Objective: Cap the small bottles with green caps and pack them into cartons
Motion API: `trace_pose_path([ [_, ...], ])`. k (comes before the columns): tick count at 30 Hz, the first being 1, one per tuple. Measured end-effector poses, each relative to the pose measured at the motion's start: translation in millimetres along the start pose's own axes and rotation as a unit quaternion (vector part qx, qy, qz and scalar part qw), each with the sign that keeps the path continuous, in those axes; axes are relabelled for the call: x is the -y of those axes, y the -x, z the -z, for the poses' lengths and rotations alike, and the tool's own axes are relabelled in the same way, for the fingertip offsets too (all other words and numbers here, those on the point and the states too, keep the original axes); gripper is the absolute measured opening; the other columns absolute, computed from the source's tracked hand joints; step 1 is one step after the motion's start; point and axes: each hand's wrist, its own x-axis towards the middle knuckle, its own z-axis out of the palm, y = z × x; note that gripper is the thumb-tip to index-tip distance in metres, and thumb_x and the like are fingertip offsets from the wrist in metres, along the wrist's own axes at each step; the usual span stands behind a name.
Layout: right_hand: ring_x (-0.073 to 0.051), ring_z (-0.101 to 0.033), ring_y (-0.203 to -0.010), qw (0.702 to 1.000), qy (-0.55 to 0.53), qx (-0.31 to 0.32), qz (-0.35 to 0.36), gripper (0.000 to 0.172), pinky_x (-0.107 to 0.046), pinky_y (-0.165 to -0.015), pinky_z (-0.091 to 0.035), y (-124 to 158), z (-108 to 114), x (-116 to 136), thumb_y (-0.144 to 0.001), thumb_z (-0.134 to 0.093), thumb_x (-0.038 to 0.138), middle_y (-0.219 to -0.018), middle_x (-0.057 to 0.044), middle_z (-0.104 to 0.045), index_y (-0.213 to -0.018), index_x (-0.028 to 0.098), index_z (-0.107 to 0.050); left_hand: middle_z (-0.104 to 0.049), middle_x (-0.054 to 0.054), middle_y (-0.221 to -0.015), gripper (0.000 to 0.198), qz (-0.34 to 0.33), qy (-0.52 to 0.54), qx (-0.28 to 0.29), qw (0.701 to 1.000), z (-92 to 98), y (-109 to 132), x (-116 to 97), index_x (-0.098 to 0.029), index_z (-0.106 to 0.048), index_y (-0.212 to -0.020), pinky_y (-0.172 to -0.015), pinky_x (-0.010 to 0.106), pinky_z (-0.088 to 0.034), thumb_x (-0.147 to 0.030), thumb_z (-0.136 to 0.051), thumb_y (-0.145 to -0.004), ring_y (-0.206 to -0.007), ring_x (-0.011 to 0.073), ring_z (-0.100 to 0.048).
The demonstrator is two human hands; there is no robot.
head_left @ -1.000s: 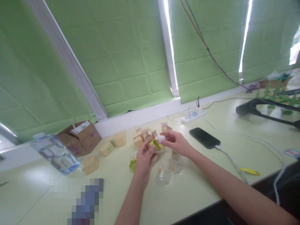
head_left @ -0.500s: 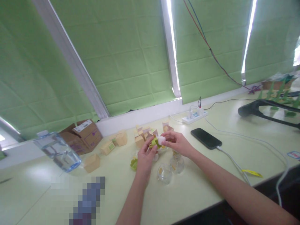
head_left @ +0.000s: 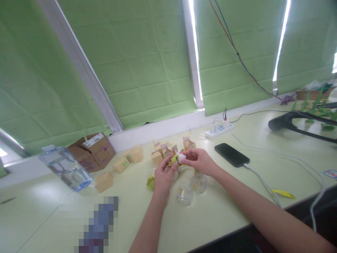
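My left hand (head_left: pixel 163 175) is closed on a small yellow-green plastic piece (head_left: pixel 173 160), pinched between thumb and fingers above the table. A small white rounded piece (head_left: pixel 181 158) sits against its right side, gripped by the fingertips of my right hand (head_left: pixel 198 161). The two pieces touch; whether they are joined I cannot tell. Just below my hands stand two clear round containers (head_left: pixel 185 194), each with something yellowish on it. A green petal-shaped piece (head_left: pixel 151 183) lies left of my left wrist. More small clear and white parts are partly hidden behind my fingers.
Several small cardboard boxes (head_left: pixel 157 157) stand behind my hands. A large water bottle (head_left: pixel 67 168) and an open brown carton (head_left: pixel 98 151) are at the left. To the right lie a plugged-in phone (head_left: pixel 231 154), a power strip (head_left: pixel 218 130), cables and a black curved frame (head_left: pixel 281 122).
Both hands keep nearly the same place and grip on the green and white pieces. The view has shifted very slightly.
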Motion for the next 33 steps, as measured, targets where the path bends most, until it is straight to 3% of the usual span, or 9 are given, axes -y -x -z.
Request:
trace_pose_path([
  [11, -0.020, -0.073, -0.085, 0.997, 0.072, 0.003, 0.039, 0.031, -0.034, -0.082, -0.059, 2, -1, -1, -0.077, -0.074, 0.040, -0.093, -0.005, -0.075, -0.100, 0.019, -0.071, -0.069, 0.012, -0.120, 0.053, 0.005, 0.011, -0.003, 1.000, -0.8, 0, 3, -0.017, -0.067, -0.118, -0.093, 0.036, -0.052, -0.035, -0.081, -0.070, -0.106, 0.0240, -0.066],
  [19, -0.019, -0.070, -0.089, 0.962, 0.184, -0.037, 0.197, 0.027, -0.032, -0.083, -0.058, 6, -15, 10, -0.080, -0.072, 0.028, -0.099, -0.005, -0.074, -0.105, 0.019, -0.072, -0.070, 0.009, -0.107, 0.049, -0.010, 0.042, -0.001, 0.999, -1.0, -3, 9, -0.021, -0.060, -0.118, -0.080, 0.030, -0.055, -0.043, -0.075, -0.076, -0.090, 0.0183, -0.068],
  [24, -0.019, -0.068, -0.092, 0.939, 0.243, -0.047, 0.239, 0.026, -0.033, -0.088, -0.055, 8, -13, 15, -0.081, -0.073, 0.024, -0.101, -0.005, -0.073, -0.107, 0.021, -0.071, -0.062, 0.011, -0.133, 0.055, -0.046, -0.054, 0.031, 0.997, 5.3, -7, 8, -0.020, -0.060, -0.129, -0.094, 0.032, -0.051, -0.047, -0.069, -0.082, -0.112, 0.0232, -0.063],
  [28, -0.018, -0.068, -0.093, 0.928, 0.276, -0.043, 0.246, 0.028, -0.033, -0.089, -0.055, 8, -11, 15, -0.082, -0.071, 0.024, -0.103, -0.006, -0.071, -0.110, 0.022, -0.070, -0.064, 0.011, -0.131, 0.054, -0.074, -0.148, 0.033, 0.986, 10.1, -9, 6, -0.019, -0.061, -0.129, -0.099, 0.034, -0.047, -0.049, -0.064, -0.085, -0.119, 0.0252, -0.060],
  [33, -0.020, -0.066, -0.097, 0.915, 0.312, -0.033, 0.255, 0.027, -0.035, -0.090, -0.055, 7, -11, 14, -0.085, -0.068, 0.023, -0.104, -0.007, -0.071, -0.112, 0.023, -0.070, -0.066, 0.009, -0.128, 0.050, -0.102, -0.218, 0.039, 0.970, 12.8, -8, 6, -0.024, -0.059, -0.133, -0.099, 0.037, -0.047, -0.048, -0.057, -0.089, -0.110, 0.0249, -0.065],
])
